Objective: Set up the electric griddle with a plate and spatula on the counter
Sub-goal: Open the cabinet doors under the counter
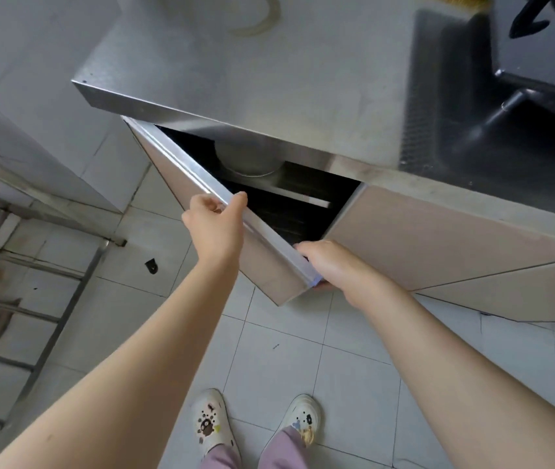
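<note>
A beige cabinet door [269, 265] under the steel counter [252, 72] stands partly swung out. My left hand [215, 221] grips the metal strip along the door's top edge. My right hand [330, 262] holds the door's free corner lower down, fingers curled around the edge. Inside the dark cabinet a round metal pot [245, 160] sits on a shelf. No griddle, plate or spatula shows in this view.
A black stove [506, 106] is set into the counter at right. A closed beige door [438, 238] is to the right of the opening. A metal rack [32, 258] stands on the tiled floor at left. My feet in white clogs [256, 424] are below.
</note>
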